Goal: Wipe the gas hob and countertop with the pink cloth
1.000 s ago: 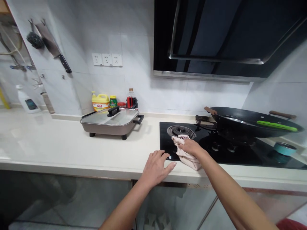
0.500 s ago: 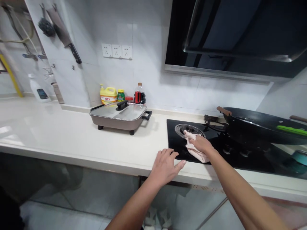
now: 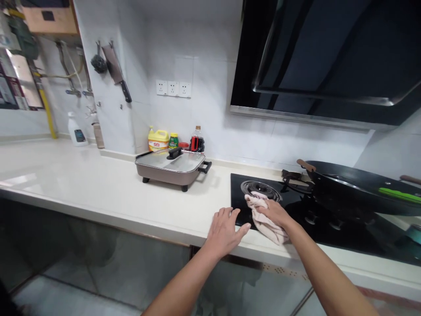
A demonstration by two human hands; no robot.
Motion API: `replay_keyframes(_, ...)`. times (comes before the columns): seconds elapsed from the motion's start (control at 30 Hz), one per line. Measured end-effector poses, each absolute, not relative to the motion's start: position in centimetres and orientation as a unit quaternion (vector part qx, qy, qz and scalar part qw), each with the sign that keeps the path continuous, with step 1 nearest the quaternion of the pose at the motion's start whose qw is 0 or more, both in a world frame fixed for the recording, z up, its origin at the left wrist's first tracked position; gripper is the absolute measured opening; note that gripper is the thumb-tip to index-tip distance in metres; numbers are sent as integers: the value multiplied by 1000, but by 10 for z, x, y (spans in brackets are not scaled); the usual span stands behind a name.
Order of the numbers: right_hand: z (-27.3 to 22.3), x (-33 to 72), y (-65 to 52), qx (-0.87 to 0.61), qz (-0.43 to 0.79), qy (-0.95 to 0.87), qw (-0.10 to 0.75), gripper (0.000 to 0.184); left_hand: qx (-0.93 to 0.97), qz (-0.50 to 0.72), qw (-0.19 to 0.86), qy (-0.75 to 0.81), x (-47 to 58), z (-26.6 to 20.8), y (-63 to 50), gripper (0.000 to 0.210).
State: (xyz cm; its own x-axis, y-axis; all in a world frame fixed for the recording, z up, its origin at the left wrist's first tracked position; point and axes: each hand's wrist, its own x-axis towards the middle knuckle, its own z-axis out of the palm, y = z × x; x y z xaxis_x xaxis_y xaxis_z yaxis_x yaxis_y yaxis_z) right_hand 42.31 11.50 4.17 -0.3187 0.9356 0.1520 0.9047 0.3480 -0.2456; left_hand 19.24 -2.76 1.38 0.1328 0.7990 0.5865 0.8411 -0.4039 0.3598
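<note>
My right hand (image 3: 275, 213) grips a pale pink cloth (image 3: 265, 223) and presses it on the black glass gas stove (image 3: 240, 189). The cloth lies just in front of the left burner (image 3: 261, 188), and its lower end hangs over the stove's front edge onto the counter. My left hand (image 3: 225, 231) rests at the counter's front edge, left of the cloth, with its fingers spread and nothing held. Its fingertips reach the stove's near left corner. My right fingertips are partly hidden in the folds.
A lidded electric pan (image 3: 167, 173) stands on the white counter (image 3: 82, 184). Behind it are a yellow jug (image 3: 158, 141) and a dark-liquid bottle (image 3: 197, 141). A large wok (image 3: 355, 188) covers the stove's right side. Overhead hangs a black range hood (image 3: 315, 57); a cleaver (image 3: 115, 70) hangs left.
My right hand has drawn the cloth toward me, from the burner to the stove's front edge. My left hand stays at the counter edge. The view has tilted up and turned slightly left.
</note>
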Motion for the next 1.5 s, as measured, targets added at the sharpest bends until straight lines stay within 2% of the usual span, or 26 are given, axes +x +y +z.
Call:
replay_keyframes(0.23,44,454,134,-664,-8,-733,150,46,-747,-352,29,-563,194,14,-27,44)
replay_keyframes(0.4,41,456,124,-713,-35,-674,191,62,-744,-344,39,-571,195,14,-26,42)
replay_keyframes(0.6,32,468,103,-690,39,-706,155,72,-748,-344,51,-566,194,12,-25,43)
replay_keyframes(0.73,20,471,78,-651,28,-745,139,79,-752,-345,49,-559,194,12,-24,54)
replay_keyframes(0.9,17,426,55,-585,28,-790,185,66,-753,-339,29,-563,194,14,-24,70)
replay_keyframes(1.03,18,369,56,-512,63,-826,226,53,-753,-340,9,-563,191,18,-25,73)
replay_keyframes(1.13,20,345,61,-474,99,-835,261,52,-752,-338,-4,-566,189,20,-25,72)
replay_keyframes(1.2,23,350,62,-456,142,-826,299,54,-755,-331,-6,-566,188,20,-25,71)
replay_keyframes(1.3,24,390,57,-439,209,-773,408,55,-768,-320,9,-554,188,19,-27,68)
replay_keyframes(1.37,20,433,50,-441,178,-757,449,51,-779,-310,20,-544,189,21,-28,63)
replay_keyframes(1.43,9,480,42,-458,103,-781,411,46,-784,-296,11,-546,190,26,-27,60)
replay_keyframes(1.5,-8,522,35,-481,46,-799,358,44,-782,-276,-26,-559,194,36,-24,66)
